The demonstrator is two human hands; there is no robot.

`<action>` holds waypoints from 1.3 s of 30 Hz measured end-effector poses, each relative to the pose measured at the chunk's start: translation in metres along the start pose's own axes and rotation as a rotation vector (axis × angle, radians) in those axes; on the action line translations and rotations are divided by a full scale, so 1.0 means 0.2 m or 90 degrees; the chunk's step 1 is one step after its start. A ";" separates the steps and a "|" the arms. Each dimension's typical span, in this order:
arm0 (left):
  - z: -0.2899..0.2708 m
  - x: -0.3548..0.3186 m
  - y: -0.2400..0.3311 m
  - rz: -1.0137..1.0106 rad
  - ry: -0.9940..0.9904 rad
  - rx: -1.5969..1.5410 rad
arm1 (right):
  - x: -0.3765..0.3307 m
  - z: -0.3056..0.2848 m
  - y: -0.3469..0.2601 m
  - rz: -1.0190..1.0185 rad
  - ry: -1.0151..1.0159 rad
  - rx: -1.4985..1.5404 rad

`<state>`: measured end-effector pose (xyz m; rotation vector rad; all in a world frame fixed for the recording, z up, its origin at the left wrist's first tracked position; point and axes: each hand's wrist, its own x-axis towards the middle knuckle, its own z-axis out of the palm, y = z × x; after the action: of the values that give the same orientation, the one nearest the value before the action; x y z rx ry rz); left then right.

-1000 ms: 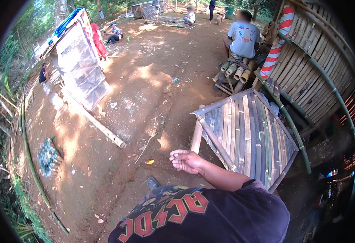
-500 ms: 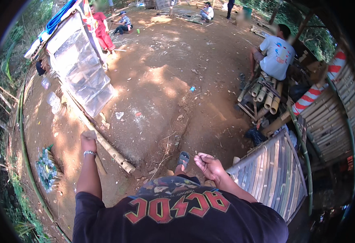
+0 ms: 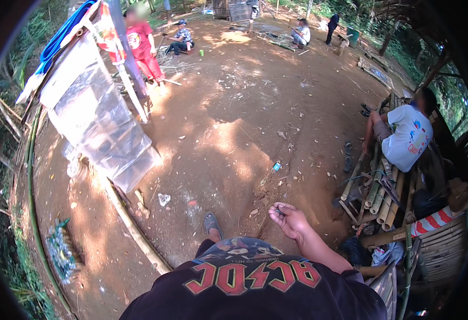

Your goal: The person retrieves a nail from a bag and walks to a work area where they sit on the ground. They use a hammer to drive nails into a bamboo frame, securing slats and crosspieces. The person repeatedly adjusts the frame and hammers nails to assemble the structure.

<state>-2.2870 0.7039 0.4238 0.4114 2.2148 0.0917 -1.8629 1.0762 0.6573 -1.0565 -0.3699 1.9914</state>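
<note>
Right hand (image 3: pixel 291 220) out over red dirt ground (image 3: pixel 228 138), small dark object (image 3: pixel 280 211) at fingers.

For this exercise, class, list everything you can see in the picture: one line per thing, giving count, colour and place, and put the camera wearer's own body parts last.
Clear plastic sheeting: one frame, see-through, upper left.
Blue hose: one, blue, along the top of the frame.
Long bamboo pole: one, pale brown, on the dirt at lower left.
Bamboo pieces: a bundle, green and tan, at right.
Striped post: one, red and white, lower right.
Seated person in a white shirt: one, at right on the bamboo.
Person in red: one, top left.
Other people: about three, far top.
Blue scrap: one, on the dirt, centre.
Sandalled foot: one, grey sandal, lower centre.
Right hand: one, fingers curled on something small and dark.
Left hand: out of view.
</note>
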 end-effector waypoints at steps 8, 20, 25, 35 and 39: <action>-0.68 1.33 1.66 0.143 0.100 0.046 | 1.55 -0.01 -0.25 0.005 0.095 0.018; -1.91 2.35 5.37 0.556 0.365 -0.166 | 3.41 -0.70 -1.10 -0.232 -0.004 -0.340; -1.53 2.67 5.50 0.318 0.045 0.203 | 4.23 0.01 -2.09 0.099 0.311 -0.080; -1.18 3.32 6.13 0.063 -0.110 0.067 | 5.94 0.58 -3.43 -0.059 0.278 -0.191; -1.54 3.91 7.11 0.170 -0.004 0.095 | 6.31 0.23 -3.33 0.131 0.363 -0.103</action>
<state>-2.6069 2.3214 0.3252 0.7881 2.1562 0.0673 -1.9225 2.4769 0.3858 -1.7601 -0.1148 1.7494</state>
